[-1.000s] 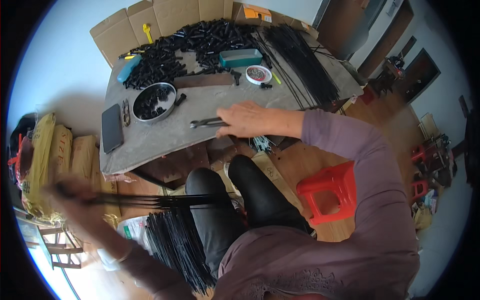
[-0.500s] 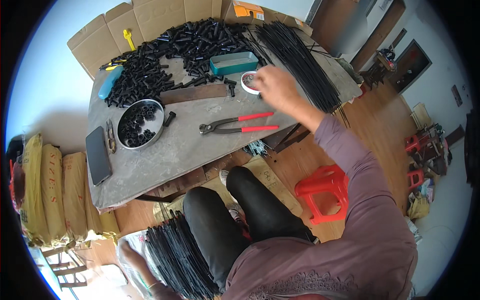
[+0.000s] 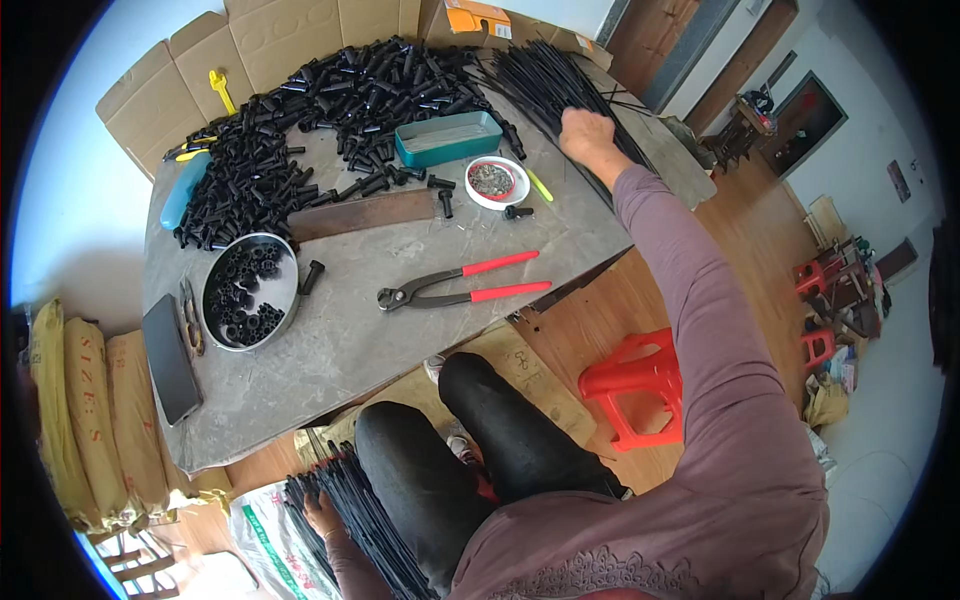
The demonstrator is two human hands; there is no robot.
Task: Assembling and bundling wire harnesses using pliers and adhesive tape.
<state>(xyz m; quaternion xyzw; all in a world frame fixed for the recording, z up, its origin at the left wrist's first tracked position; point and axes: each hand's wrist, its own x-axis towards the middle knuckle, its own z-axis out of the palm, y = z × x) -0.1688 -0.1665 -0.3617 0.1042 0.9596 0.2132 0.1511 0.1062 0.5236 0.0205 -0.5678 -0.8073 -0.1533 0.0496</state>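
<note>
My right hand (image 3: 588, 134) reaches far across the grey table (image 3: 330, 340) and closes on the pile of long thin black rods (image 3: 545, 85) at its far right. My left hand (image 3: 322, 513) is down by my left knee, resting on a bundle of the same black rods (image 3: 365, 525) that leans over a white sack (image 3: 268, 530). Red-handled pincers (image 3: 460, 283) lie free on the table in front of me.
A heap of short black tubes (image 3: 300, 110) covers the table's far side. Also there: a round metal tin (image 3: 249, 291) of tubes, a teal tray (image 3: 447, 138), a small red-rimmed dish (image 3: 492, 181), a rusty flat bar (image 3: 362, 214), a dark phone (image 3: 170, 357). A red stool (image 3: 635, 385) stands at right.
My right hand left the pincers and moved past the small dish to the far rod pile. My left hand lowered a bundle of rods down beside my knee.
</note>
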